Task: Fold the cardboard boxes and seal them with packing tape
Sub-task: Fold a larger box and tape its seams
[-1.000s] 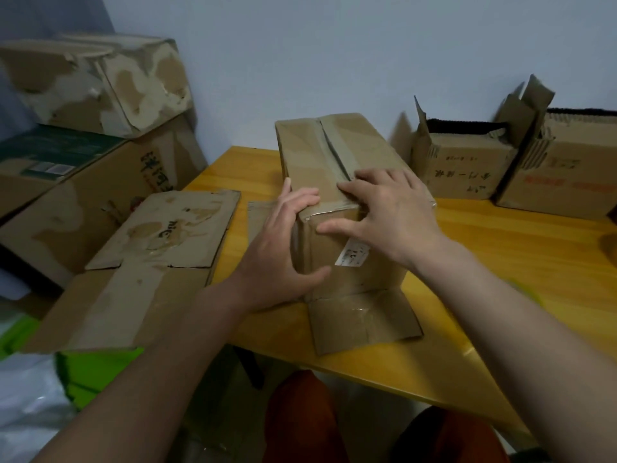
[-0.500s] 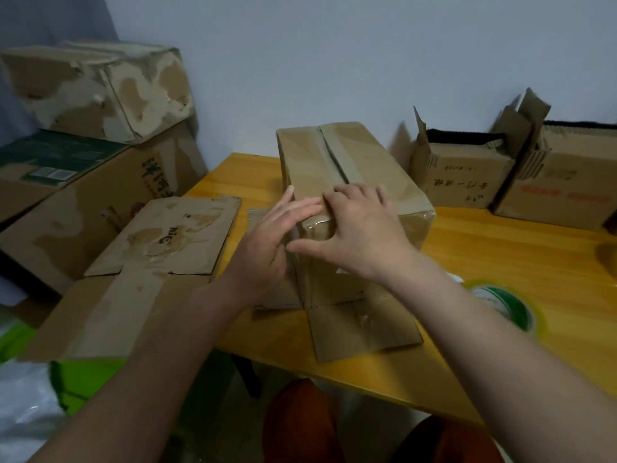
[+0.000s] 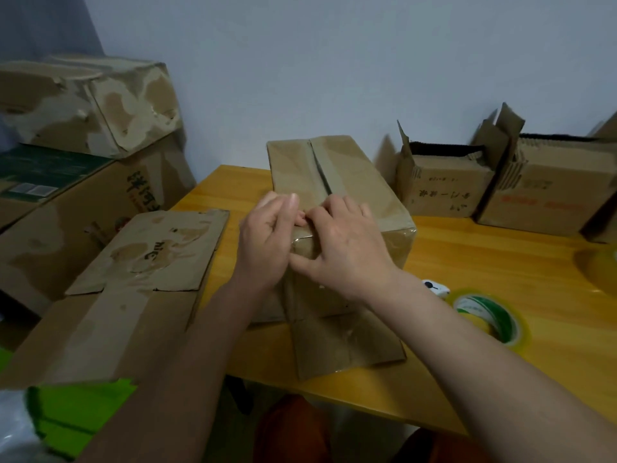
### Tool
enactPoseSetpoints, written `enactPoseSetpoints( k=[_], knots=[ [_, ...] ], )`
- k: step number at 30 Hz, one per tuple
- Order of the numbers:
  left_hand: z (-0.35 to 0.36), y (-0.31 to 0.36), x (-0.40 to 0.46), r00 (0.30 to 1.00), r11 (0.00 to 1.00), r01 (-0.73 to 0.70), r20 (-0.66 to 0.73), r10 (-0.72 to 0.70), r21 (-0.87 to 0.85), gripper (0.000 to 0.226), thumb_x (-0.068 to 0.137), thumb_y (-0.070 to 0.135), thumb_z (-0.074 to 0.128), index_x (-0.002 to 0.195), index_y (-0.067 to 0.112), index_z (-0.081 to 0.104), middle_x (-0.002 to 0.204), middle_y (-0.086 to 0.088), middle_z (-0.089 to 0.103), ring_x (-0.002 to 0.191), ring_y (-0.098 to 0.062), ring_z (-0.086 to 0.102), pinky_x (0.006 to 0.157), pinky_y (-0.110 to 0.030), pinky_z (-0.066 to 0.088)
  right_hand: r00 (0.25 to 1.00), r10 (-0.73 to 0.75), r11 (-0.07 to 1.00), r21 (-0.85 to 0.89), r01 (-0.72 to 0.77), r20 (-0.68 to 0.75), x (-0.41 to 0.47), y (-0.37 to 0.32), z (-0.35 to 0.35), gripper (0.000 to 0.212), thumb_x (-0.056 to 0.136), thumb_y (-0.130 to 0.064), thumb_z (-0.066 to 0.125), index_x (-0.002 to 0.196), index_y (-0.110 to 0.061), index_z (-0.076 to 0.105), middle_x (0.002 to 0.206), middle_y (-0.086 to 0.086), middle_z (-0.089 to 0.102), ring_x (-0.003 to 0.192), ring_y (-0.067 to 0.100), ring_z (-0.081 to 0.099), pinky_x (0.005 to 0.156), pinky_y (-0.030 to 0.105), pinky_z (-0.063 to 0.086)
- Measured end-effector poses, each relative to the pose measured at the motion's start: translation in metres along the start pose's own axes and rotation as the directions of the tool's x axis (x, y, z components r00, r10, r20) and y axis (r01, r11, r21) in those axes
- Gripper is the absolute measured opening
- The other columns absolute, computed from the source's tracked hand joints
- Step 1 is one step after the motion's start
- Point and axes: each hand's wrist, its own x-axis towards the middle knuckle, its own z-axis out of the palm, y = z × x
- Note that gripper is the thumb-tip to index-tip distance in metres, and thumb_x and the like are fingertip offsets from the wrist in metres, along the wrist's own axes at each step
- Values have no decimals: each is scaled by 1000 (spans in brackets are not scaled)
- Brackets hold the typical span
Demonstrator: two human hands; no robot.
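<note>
Box [image 3: 337,195] on table [image 3: 484,262], near end flap open. Left hand [image 3: 267,242] and right hand [image 3: 347,248] curl over top near edge, pinching seam. Best: press flaps flush, hold seam closed, then fetch tape roll [image 3: 487,315] nearby.

Yellow wooden table [image 3: 500,262]; green bag [image 3: 76,412] lower left; pale wall [image 3: 334,61] behind
</note>
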Motion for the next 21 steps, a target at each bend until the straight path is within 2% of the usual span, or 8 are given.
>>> enactPoseSetpoints(
  k=[2,5,9,12,15,18,21],
  knots=[
    [4,-3,4,998,990,62,-19,-65,-127,47,101,30,35,69,15,66,84,-9,67,96,-16,63,89,-25,46,998,-53,998,27,52,39,0,9,-2,64,82,-62,36,126,-19,52,117,2,50,110,19,42,95,33,31],
    [-4,-10,9,991,950,130,63,-116,-284,53,103,19,27,77,10,72,84,-10,71,105,-18,64,98,-28,43,994,-86,995,51,83,61,-8,19,-2,73,81,-63,44,139,-20,42,135,1,47,124,19,38,105,33,24],
    [-12,-10,11,980,931,180,140,-142,-318,61,102,21,18,82,3,73,89,-15,72,108,-19,64,101,-29,41,998,41,997,-62,-44,-47,-15,-5,12,84,74,-76,42,130,-14,50,127,4,54,122,23,45,116,47,15],
    [-11,-9,8,982,930,173,127,-139,-325,63,101,19,14,83,4,73,91,-14,72,111,-21,62,105,-36,39,974,170,985,-8,-173,-151,-11,-25,25,79,73,-77,44,114,-10,56,115,8,57,115,27,50,115,53,15],
    [-12,-11,7,983,933,164,133,-127,-320,61,101,15,14,87,2,72,93,-16,72,114,-24,60,107,-41,38,953,228,973,20,-228,-200,-6,-30,32,62,75,-65,54,105,-11,55,107,8,56,109,28,50,114,52,16],
    [-14,-13,7,980,937,169,149,-129,-304,59,100,12,16,88,-1,73,95,-16,72,115,-23,60,107,-40,38,957,140,990,45,-133,-256,-9,-21,36,56,78,-55,57,109,-9,57,106,9,57,106,29,51,109,47,26],
    [-14,-13,6,982,948,159,144,-123,-274,55,98,14,22,86,-3,73,95,-17,71,113,-23,60,104,-34,40,963,74,992,113,-46,-259,-12,-5,30,62,77,-62,60,112,-10,61,105,6,59,103,25,53,96,37,33]
  ],
)
